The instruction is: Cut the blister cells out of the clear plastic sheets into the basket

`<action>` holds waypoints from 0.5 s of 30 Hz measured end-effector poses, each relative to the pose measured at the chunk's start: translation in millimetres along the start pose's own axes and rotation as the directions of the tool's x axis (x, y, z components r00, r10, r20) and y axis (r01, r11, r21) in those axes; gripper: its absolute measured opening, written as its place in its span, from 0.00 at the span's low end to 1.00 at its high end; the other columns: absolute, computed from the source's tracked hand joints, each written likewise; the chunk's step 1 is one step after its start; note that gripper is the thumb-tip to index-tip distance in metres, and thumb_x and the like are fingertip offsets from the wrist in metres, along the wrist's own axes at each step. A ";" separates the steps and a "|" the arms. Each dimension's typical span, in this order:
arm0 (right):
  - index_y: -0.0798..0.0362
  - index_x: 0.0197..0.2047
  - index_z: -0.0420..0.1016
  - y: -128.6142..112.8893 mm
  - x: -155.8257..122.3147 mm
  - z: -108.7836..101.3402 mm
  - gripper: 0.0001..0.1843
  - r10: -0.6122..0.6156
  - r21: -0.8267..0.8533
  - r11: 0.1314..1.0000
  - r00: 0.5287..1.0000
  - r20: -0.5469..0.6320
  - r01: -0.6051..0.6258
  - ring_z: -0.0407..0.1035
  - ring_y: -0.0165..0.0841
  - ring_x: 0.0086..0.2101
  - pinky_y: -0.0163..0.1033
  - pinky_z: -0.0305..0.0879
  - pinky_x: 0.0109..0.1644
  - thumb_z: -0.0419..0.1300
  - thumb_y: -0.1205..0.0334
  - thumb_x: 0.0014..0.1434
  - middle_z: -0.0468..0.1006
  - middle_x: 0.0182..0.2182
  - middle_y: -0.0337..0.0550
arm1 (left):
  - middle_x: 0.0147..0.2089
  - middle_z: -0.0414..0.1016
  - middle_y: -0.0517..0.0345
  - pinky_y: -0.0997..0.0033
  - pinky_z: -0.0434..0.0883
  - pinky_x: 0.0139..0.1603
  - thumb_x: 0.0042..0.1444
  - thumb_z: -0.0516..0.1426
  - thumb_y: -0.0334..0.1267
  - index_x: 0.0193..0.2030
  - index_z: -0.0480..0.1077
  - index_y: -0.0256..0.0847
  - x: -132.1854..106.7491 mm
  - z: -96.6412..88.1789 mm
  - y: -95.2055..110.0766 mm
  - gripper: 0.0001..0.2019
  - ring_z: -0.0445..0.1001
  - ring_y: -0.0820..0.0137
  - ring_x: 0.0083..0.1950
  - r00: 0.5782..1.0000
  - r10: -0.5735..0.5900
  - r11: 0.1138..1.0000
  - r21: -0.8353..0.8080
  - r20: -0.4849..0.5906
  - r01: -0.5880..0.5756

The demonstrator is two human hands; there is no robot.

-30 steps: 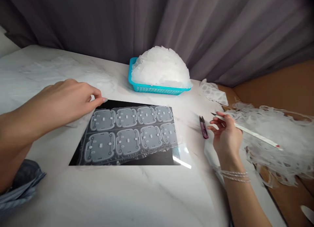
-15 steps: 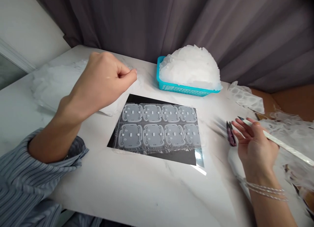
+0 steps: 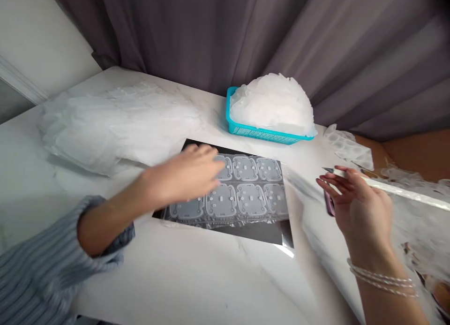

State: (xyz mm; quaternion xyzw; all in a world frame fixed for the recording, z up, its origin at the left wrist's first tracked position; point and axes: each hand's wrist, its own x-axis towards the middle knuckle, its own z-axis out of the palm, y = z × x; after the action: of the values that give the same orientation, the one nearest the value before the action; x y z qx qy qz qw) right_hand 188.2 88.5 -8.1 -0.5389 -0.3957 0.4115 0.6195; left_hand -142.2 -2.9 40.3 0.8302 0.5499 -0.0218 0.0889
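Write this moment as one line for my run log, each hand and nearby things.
left hand over moulded clear sheet | right hand holds white-handled craft knife | nearby: purple snips, turquoise basket of white scraps

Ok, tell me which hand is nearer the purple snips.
The right hand is nearer, just above the purple snips; the left hand is far across, over the clear sheet.

a teal plastic basket (image 3: pixel 260 135) heaped with white film scraps stands on the marble table (image 3: pixel 176 278) before a grey curtain (image 3: pixel 193 34).
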 end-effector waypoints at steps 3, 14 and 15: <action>0.56 0.34 0.77 -7.5 -11.0 15.4 0.08 -0.049 -0.048 0.997 0.996 0.070 0.052 0.77 0.35 0.30 0.43 0.78 0.39 0.67 0.61 0.52 0.77 0.29 0.43 | 0.71 0.60 0.50 0.61 0.59 0.66 0.68 0.49 0.45 0.65 0.63 0.41 0.8 24.9 44.7 0.22 0.57 0.60 0.71 0.968 0.251 0.967 -0.042 0.008 -0.251; 0.54 0.40 0.75 24.7 -37.0 59.4 0.15 -0.117 -0.292 0.929 0.931 0.346 0.225 0.77 0.35 0.35 0.46 0.74 0.46 0.60 0.50 0.61 0.77 0.40 0.45 | 0.68 0.62 0.33 0.50 0.59 0.67 0.69 0.45 0.42 0.66 0.61 0.24 62.2 65.4 64.1 0.26 0.59 0.49 0.70 0.964 0.195 0.976 0.133 -0.179 -0.172; 0.54 0.41 0.75 26.6 -38.1 61.4 0.15 -0.132 -0.341 0.901 0.919 0.371 0.267 0.77 0.36 0.35 0.45 0.73 0.45 0.59 0.50 0.62 0.78 0.39 0.46 | 0.68 0.62 0.34 0.49 0.59 0.67 0.69 0.44 0.42 0.66 0.61 0.25 62.2 66.5 62.5 0.26 0.59 0.49 0.69 0.962 0.198 0.976 0.131 -0.187 -0.175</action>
State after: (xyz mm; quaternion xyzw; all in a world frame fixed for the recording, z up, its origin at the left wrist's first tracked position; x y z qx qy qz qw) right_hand 115.4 76.0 -29.7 -0.5267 -0.6231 0.3457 0.4635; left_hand -56.3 18.5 -25.7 0.8801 0.4731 0.0384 -0.0120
